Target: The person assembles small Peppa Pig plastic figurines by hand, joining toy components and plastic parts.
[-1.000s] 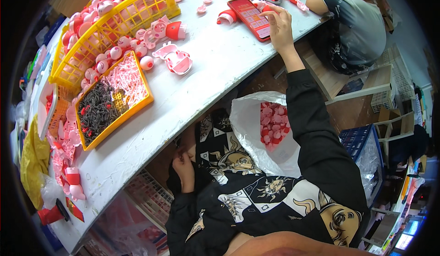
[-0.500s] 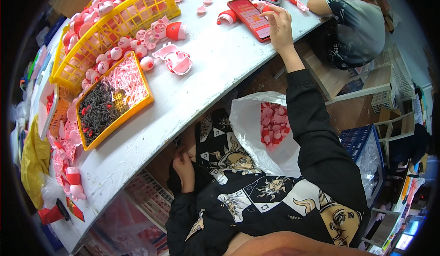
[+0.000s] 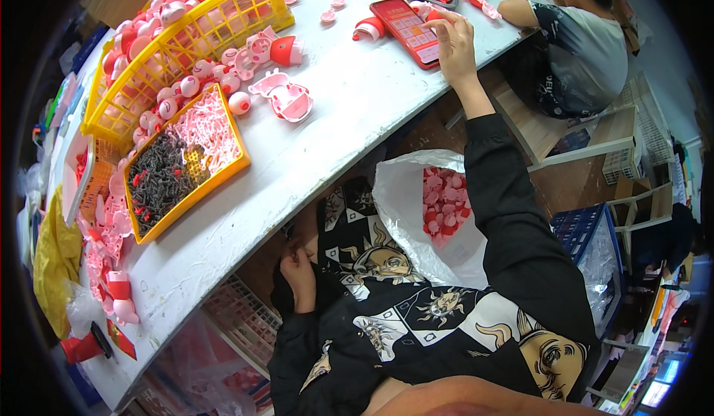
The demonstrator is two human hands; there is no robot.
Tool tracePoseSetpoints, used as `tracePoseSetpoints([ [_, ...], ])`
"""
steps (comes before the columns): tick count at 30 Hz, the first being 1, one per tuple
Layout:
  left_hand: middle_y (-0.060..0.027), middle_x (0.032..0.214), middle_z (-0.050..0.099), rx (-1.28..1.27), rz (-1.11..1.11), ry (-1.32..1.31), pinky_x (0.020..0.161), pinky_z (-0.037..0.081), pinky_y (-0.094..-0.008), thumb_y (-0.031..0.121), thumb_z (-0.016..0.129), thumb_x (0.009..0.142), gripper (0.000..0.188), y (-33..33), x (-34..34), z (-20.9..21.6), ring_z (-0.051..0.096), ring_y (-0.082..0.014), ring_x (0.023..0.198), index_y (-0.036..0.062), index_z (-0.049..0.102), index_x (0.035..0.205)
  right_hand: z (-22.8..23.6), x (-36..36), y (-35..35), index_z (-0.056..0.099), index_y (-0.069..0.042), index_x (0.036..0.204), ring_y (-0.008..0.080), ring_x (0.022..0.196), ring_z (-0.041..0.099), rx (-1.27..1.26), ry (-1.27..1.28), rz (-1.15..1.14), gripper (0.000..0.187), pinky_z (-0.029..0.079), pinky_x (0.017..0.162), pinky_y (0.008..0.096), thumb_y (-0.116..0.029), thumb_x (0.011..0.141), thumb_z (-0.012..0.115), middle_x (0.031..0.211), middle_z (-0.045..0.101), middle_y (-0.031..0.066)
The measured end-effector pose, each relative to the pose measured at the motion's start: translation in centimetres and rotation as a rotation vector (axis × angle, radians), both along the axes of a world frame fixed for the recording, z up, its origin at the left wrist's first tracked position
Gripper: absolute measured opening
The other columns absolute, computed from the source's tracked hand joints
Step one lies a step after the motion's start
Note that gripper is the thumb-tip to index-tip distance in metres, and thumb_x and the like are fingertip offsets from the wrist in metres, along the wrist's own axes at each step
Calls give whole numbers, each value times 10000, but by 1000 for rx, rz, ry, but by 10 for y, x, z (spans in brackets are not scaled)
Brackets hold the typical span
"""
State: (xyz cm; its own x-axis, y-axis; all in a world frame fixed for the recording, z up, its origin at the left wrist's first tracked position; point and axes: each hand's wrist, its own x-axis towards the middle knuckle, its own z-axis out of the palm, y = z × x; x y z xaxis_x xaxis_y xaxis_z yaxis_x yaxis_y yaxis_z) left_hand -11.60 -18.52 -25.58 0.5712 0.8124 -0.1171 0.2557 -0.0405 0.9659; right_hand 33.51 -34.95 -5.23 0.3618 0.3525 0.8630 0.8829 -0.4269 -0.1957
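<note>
From my remote seat I see the right hand [image 3: 456, 48] part-open, its fingers loosely bent and gripping nothing; the red phone [image 3: 404, 29] lies just left of those fingertips (whether they touch it, I cannot tell). A red-and-pink piece [image 3: 367, 29] sits farther left. The left hand [image 3: 299, 273] is curled, well below them; I cannot tell if it holds anything.

A white worktable [image 3: 335, 96] bears a yellow lattice crate [image 3: 108, 134], a shallow yellow tray [image 3: 195, 197] of small parts [image 3: 158, 174], a red smartphone [image 3: 407, 33] and scattered pink plastic pieces [image 3: 288, 103].
</note>
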Motion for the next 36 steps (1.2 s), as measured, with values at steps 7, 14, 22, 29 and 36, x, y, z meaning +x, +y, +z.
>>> tracePoseSetpoints([
  [7, -53, 654, 627, 35, 4, 26, 549, 415, -239, 133, 546, 937, 191, 0, 0, 0, 548, -83, 581, 20, 643, 1058, 1, -2, 0, 691, -99, 944, 318, 1131, 455, -1, 3, -6, 496, 351, 1006, 419, -470, 1003, 366, 1149, 570, 125],
  [14, -58, 650, 627, 24, 13, 38, 554, 419, -244, 131, 543, 937, 190, 0, 1, 0, 552, -84, 585, 21, 643, 1056, 0, -1, 0, 702, -106, 950, 324, 1128, 459, 4, -5, -12, 510, 350, 1007, 423, -474, 1005, 353, 1148, 573, 139],
  [22, -53, 651, 627, 5, 11, 12, 551, 415, -241, 106, 533, 929, 196, 0, 0, -1, 548, -78, 585, 14, 632, 1071, -1, 2, 0, 714, -116, 956, 322, 1151, 457, -33, -1, -2, 527, 328, 1021, 426, -470, 1011, 327, 1162, 572, 144],
  [29, -55, 661, 630, -4, 11, 14, 555, 416, -238, 93, 532, 923, 196, 0, 0, 0, 554, -81, 593, 12, 631, 1071, -2, 3, -1, 705, -109, 959, 315, 1130, 466, -49, -11, -9, 477, 344, 1008, 416, -450, 1006, 374, 1133, 584, 135],
  [36, -44, 680, 618, -1, -1, 21, 562, 413, -230, 109, 532, 937, 204, 0, 0, 1, 547, -77, 608, 15, 631, 1089, 2, -7, -2, 663, -76, 980, 298, 1108, 484, 29, 1, -4, 460, 361, 990, 393, -422, 1017, 362, 1112, 597, 113],
])
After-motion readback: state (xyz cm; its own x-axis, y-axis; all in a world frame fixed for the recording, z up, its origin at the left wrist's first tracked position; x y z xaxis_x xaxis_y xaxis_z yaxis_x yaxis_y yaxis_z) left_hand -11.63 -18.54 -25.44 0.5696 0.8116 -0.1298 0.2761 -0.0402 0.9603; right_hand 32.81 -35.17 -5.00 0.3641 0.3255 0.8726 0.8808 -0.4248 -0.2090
